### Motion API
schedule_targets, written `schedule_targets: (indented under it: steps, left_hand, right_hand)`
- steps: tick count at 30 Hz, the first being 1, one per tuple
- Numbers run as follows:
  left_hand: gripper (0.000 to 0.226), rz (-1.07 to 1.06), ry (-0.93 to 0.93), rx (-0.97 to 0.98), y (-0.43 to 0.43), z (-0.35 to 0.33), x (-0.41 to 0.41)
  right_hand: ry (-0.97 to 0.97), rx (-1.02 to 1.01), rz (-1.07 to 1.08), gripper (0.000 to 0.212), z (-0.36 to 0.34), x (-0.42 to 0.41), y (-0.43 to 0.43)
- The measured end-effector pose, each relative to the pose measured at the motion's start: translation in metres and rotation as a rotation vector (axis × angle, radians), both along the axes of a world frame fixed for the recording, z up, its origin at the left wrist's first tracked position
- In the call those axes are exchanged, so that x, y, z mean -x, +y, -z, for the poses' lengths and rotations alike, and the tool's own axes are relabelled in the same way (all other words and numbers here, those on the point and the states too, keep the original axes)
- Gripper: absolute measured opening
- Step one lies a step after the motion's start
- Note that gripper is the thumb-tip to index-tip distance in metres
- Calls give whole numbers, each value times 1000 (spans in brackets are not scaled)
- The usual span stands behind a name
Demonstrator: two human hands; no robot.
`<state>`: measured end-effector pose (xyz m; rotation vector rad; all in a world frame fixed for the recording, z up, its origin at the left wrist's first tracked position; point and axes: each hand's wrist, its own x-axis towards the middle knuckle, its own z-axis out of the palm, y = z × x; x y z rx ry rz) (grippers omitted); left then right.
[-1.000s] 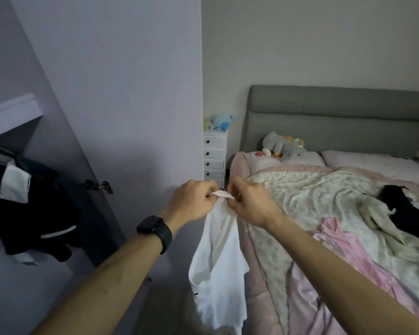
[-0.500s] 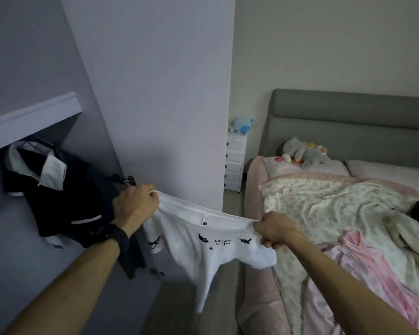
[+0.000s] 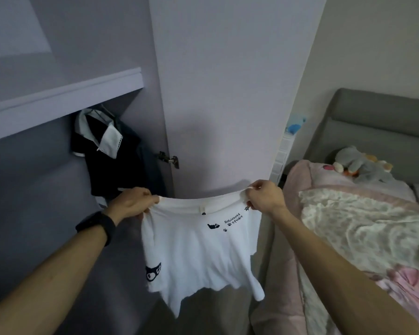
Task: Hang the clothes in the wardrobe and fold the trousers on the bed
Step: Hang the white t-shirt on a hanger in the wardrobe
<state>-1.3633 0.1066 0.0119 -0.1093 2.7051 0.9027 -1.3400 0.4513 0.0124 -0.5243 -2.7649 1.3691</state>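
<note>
A white T-shirt (image 3: 198, 252) with small black cat prints hangs spread out in front of me, between the wardrobe and the bed. My left hand (image 3: 131, 201) grips its top edge at the left end. My right hand (image 3: 261, 195) pinches the top edge at the right end. A dark garment with a white collar (image 3: 107, 153) hangs inside the open wardrobe (image 3: 58, 100) at the left. A pink garment (image 3: 406, 279) lies on the bed (image 3: 363, 228) at the lower right.
The open wardrobe door (image 3: 228, 93) stands straight ahead, with a hinge (image 3: 168, 159) at its left edge. A white drawer unit (image 3: 282, 153) sits behind it beside the bed's grey headboard (image 3: 377, 124). A plush toy (image 3: 361, 163) lies by the pillows. A narrow strip of floor runs between wardrobe and bed.
My hands moved apart and stretched the bunched white T-shirt out flat. My view turned left toward the wardrobe, and the shirt now hangs higher in front of the door.
</note>
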Motion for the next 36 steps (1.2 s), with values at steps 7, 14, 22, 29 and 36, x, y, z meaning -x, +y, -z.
schedule_targets:
  steps: [7, 14, 22, 29, 36]
  left_hand:
    - [30, -18, -20, 88, -48, 14, -29]
    - [31, -383, 61, -342, -83, 0, -74]
    - [26, -528, -40, -283, -94, -41, -139]
    - [36, -753, 158, 29, -109, -44, -203]
    - [35, -1062, 384, 277, -116, -16, -218]
  right_hand:
    - [110, -214, -301, 18, 14, 55, -50]
    - [46, -115, -601, 18, 15, 111, -96]
    - [255, -152, -1070, 22, 9, 145, -152]
    - [445, -169, -1214, 16, 15, 152, -208]
    - [280, -95, -1376, 19, 19, 114, -258]
